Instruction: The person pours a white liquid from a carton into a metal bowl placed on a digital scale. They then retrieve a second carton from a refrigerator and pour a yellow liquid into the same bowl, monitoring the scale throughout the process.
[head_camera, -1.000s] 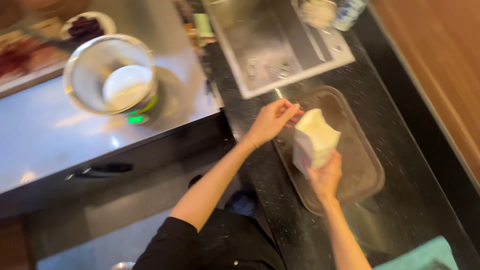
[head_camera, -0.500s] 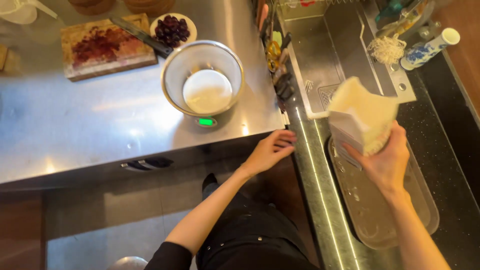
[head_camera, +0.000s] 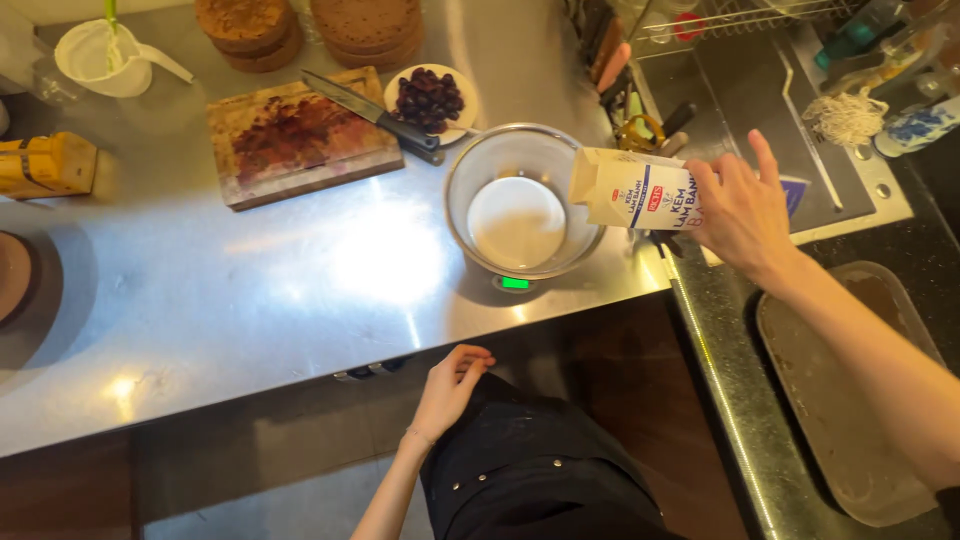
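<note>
Right hand (head_camera: 742, 212) clamps the carton (head_camera: 632, 190), lying sideways, top toward the bowl (head_camera: 524, 202); left hand (head_camera: 450, 388) seemingly loosely curled, empty.

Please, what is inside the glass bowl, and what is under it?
Inside the glass bowl lies a white liquid. The right hand tips a white carton at its rim. Under the bowl only a green-lit display shows, probably a scale; the bowl covers the rest.
</note>
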